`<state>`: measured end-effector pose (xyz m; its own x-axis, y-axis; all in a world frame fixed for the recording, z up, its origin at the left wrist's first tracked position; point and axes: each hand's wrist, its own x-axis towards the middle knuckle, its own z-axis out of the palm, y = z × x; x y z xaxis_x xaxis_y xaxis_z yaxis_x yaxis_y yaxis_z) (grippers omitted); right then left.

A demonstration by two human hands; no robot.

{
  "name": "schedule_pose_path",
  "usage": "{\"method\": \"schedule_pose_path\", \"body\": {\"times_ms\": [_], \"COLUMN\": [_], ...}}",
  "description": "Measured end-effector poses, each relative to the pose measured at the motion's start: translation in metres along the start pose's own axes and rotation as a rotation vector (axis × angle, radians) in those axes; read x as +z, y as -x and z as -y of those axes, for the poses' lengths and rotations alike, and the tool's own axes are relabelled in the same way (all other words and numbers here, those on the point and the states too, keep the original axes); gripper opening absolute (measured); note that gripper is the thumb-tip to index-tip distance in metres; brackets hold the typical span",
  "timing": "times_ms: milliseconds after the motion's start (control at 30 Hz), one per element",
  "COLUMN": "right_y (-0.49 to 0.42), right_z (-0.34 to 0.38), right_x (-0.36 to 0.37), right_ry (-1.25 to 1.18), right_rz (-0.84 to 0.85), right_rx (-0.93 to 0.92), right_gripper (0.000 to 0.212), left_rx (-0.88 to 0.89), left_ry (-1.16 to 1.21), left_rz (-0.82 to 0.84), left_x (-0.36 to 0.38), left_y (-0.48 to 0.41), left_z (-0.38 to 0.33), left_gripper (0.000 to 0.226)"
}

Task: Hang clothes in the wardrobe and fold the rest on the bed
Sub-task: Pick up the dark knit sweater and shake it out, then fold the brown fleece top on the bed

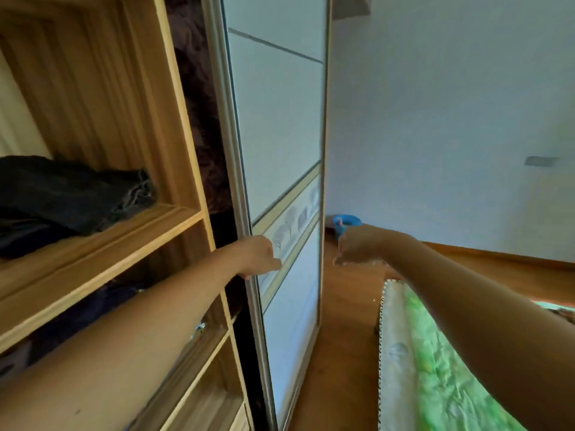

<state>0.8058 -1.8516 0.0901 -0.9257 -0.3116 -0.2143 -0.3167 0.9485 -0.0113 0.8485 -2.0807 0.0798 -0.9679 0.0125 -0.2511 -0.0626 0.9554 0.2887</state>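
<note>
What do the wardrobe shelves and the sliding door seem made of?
Shelves: light wood or wood-look laminate, matte, with visible grain lines. Sliding door: smooth pale panels, perhaps laminate or frosted glass, in a silvery, metal-looking frame.

Shelf unit [102,244] left, folded clothes [71,197] on upper shelf. Sliding door [280,135] right of it. Bed [435,368] right, floor [345,337] between.

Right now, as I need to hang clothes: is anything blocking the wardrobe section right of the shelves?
Yes. The sliding door covers most of it, leaving a narrow gap beside the shelves. The left hand grips the door's edge; the right hand holds nothing.
</note>
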Motion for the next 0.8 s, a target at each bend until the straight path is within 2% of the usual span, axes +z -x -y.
{"method": "schedule_pose_path", "body": {"times_ms": [167, 333, 433, 800], "right_y": [0.010, -0.011, -0.041, -0.207], "right_z": [-0.071, -0.123, -0.158, -0.303], "right_x": [0.019, 0.035, 0.042, 0.052], "right_ry": [-0.101, -0.121, -0.123, -0.144], "right_rz": [0.060, 0.111, 0.121, 0.178], "right_rx": [0.129, 0.229, 0.267, 0.332], "right_gripper": [0.042, 0.043, 0.043, 0.043], "left_rx": [0.143, 0.214, 0.251, 0.283], "left_ry": [-0.065, -0.061, -0.069, -0.146], "left_rz": [0.050, 0.051, 0.073, 0.105], "left_x": [0.029, 0.054, 0.065, 0.078], "left_y": [-0.055, -0.120, -0.172, -0.380], "left_z": [-0.050, -0.092, -0.117, -0.196], "left_gripper": [0.018, 0.025, 0.030, 0.018]}}
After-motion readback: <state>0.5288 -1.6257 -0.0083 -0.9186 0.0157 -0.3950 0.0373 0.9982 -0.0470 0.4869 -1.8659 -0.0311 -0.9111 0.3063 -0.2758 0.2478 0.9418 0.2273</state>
